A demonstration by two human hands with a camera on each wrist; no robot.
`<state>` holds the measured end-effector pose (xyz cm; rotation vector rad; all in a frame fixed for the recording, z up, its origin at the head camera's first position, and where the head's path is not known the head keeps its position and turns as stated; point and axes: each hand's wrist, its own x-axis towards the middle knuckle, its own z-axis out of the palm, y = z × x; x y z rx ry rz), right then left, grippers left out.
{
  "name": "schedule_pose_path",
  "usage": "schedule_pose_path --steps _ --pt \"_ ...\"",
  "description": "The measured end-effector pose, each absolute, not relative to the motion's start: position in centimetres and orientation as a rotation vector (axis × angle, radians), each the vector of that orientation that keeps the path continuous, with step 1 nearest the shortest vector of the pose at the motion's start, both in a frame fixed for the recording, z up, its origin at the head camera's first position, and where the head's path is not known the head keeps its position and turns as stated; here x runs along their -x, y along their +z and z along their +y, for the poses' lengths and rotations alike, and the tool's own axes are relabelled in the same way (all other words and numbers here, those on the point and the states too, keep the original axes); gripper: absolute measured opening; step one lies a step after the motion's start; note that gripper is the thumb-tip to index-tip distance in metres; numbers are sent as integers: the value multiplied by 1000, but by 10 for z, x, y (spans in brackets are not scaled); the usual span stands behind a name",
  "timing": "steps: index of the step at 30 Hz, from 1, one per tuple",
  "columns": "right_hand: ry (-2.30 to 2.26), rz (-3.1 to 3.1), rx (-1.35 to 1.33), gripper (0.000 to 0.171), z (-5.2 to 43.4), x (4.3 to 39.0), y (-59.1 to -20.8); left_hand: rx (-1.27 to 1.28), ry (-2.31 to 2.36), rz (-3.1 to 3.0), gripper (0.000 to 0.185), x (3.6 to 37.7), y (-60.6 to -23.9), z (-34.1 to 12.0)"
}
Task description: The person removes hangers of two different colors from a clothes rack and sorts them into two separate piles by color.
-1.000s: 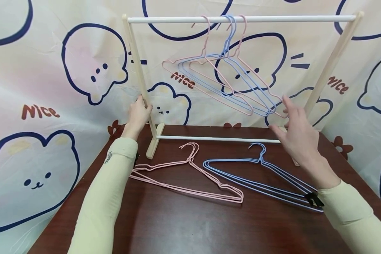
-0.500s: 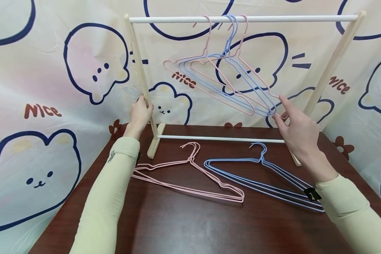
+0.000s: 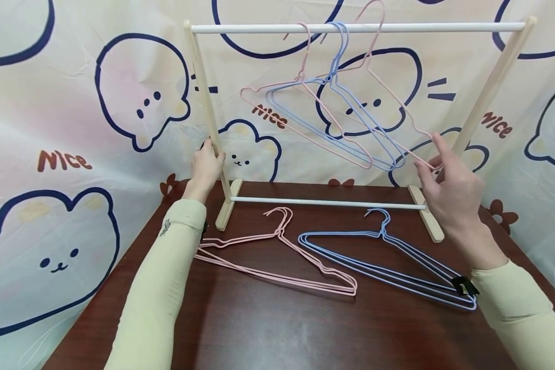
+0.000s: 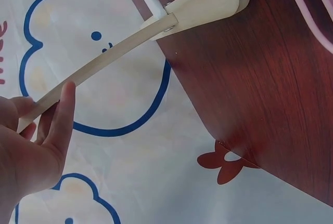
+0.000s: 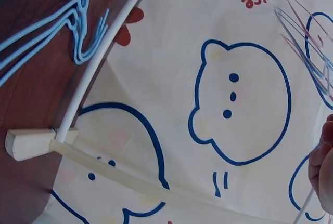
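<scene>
In the head view my right hand (image 3: 455, 192) pinches the lower right corner of a pink wire hanger (image 3: 400, 103) between thumb and fingers. That hanger's hook rises above the white top bar (image 3: 421, 28) of a rack. My left hand (image 3: 206, 167) grips the rack's left wooden post (image 3: 201, 87), and the left wrist view shows those fingers round the post (image 4: 99, 63). Still hooked on the bar are blue hangers (image 3: 339, 51) and, left of them, another pink hanger (image 3: 303, 61). The right wrist view catches only part of my right hand (image 5: 322, 172).
On the dark wooden table (image 3: 282, 329) lie a stack of pink hangers (image 3: 305, 254) at left and a stack of blue hangers (image 3: 351, 259) at right. A white lower rod (image 3: 324, 202) joins the rack's feet. A cartoon-print curtain (image 3: 139, 257) hangs behind.
My right hand closed on the rightmost pink hanger's corner, then moved right and raised its hook above the bar, apart from the blue hangers. My left hand stays on the post.
</scene>
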<state>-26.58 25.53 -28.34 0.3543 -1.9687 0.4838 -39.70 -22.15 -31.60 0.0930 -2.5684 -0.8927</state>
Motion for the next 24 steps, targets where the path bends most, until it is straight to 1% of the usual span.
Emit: schedule_pose_path --steps 8,24 --pt "528 -1927 -375 53 267 251 -287 -95 -896 -2573 44 397 -315 -221" --pt "659 -1911 -392 53 286 230 -320 -86 -914 -2574 42 397 -315 -222"
